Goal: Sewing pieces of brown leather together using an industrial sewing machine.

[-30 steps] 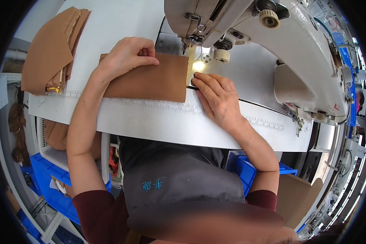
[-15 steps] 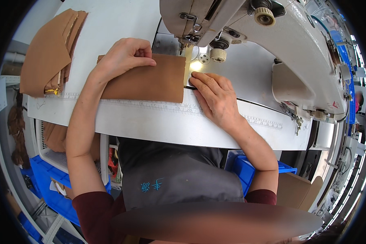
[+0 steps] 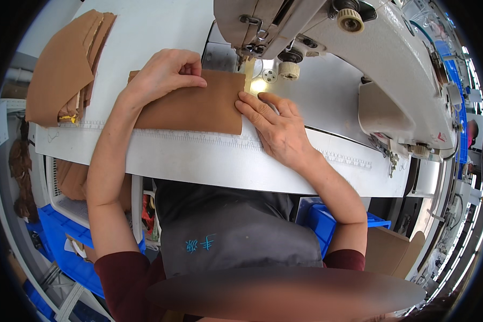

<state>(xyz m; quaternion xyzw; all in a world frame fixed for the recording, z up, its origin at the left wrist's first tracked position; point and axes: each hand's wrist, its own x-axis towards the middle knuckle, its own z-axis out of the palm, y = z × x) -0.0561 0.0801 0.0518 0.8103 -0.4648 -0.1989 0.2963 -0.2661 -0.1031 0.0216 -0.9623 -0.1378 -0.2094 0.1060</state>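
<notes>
A brown rectangular panel [image 3: 182, 110] lies on the white sewing table [image 3: 209, 161], over a printed ruler strip, its right end at a pale yellow strip [image 3: 249, 72] below the machine head [image 3: 252, 32]. My left hand [image 3: 163, 80] is on the panel's upper part, fingers curled and closed, thumb pressed on its surface. My right hand [image 3: 273, 129] has its fingers stretched out, their tips resting at the panel's right edge.
A stack of brown cut pieces [image 3: 59, 70] sits at the left. The machine arm [image 3: 408, 80] spans the right. Below the table are a white basket [image 3: 70, 190] with brown pieces, blue bins [image 3: 59, 236] and cardboard [image 3: 392, 252].
My right hand has shifted left from the pale strip onto the right edge of the brown panel. My left hand stays in about the same place on the panel.
</notes>
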